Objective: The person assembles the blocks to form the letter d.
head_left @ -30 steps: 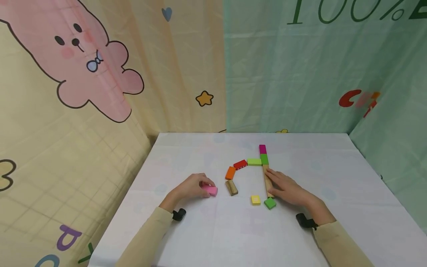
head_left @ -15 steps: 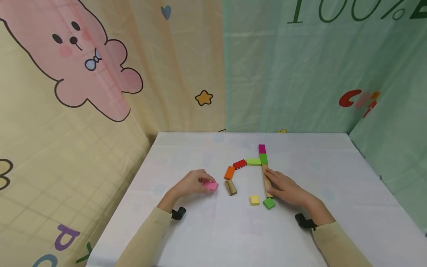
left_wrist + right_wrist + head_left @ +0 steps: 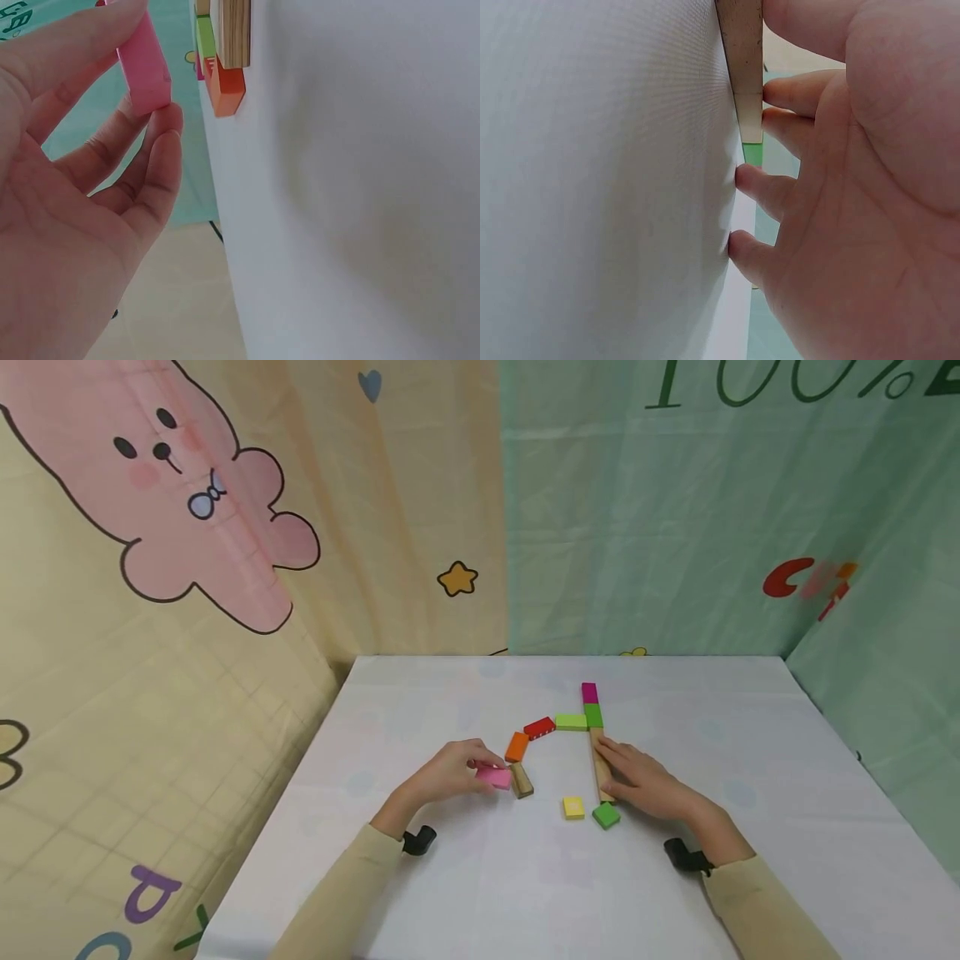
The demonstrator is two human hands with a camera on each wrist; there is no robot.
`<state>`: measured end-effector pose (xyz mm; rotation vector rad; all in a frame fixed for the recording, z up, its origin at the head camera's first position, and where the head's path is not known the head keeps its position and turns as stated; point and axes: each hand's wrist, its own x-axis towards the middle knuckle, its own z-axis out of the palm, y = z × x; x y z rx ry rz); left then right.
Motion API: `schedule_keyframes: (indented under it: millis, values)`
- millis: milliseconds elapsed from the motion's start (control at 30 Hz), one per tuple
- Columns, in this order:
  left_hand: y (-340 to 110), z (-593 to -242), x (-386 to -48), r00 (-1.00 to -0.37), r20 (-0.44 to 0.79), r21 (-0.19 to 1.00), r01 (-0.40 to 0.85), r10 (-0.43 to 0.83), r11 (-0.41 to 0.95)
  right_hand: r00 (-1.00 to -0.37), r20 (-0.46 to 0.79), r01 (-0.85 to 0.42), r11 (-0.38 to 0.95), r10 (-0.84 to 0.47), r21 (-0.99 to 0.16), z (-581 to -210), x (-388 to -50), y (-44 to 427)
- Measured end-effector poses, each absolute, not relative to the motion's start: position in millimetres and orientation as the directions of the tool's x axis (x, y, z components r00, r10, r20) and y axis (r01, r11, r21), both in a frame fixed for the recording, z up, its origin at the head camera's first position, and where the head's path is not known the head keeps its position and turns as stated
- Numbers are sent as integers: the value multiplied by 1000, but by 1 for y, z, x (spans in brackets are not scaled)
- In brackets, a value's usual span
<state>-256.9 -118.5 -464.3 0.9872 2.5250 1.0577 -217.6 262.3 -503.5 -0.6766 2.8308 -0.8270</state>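
Observation:
My left hand (image 3: 453, 770) pinches a pink block (image 3: 493, 777) between thumb and fingers, just left of a brown wood-grain block (image 3: 521, 781). In the left wrist view the pink block (image 3: 146, 64) appears lifted off the table; whether it touches the brown one, I cannot tell. Fingertips and thumb of my right hand (image 3: 647, 783) rest along the right side and top of a long plain wooden strip (image 3: 597, 758). In the right wrist view, two fingertips touch the white surface beside that strip (image 3: 746, 67).
An arc of orange (image 3: 517, 747), red (image 3: 539, 728) and light green (image 3: 571, 722) blocks meets a green block (image 3: 593, 715), with a magenta block (image 3: 589, 692) beyond. A yellow block (image 3: 573, 808) and a tilted green block (image 3: 606, 815) lie nearer on the white table (image 3: 480, 893).
My left hand has lifted the pink block slightly and carried it rightward, close to the brown block. The right hand stays on the wooden strip.

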Motion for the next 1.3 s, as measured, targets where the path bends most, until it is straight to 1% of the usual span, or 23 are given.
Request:
schedule_keyframes:
  millis: [300,500,700,900,1133,1300]
  values:
    - [-101,-462,-254,-733,48,691,515,678,508,-894,2,-381,758,-449,-530,-503,-217,261]
    - [-94,-464,-253,-735,58,706,509,676,492,-889,24,-399,749,-457,-528,-500,-215,261]
    - [-85,-465,-255,-734,62,659,539,676,525,-892,11,-388,751,-453,-534,-499,-215,262]
    - [-77,-467,-256,-743,37,617,543,669,569,-892,5,-383,750,-452,-539,-500,-216,262]
    - [-66,-470,-256,-708,54,587,593,705,551,-893,2,-381,755,-449,-534,-503,-217,262]
    - [-57,-473,-255,-684,63,538,636,727,553,-897,-3,-373,760,-443,-532,-503,-217,262]
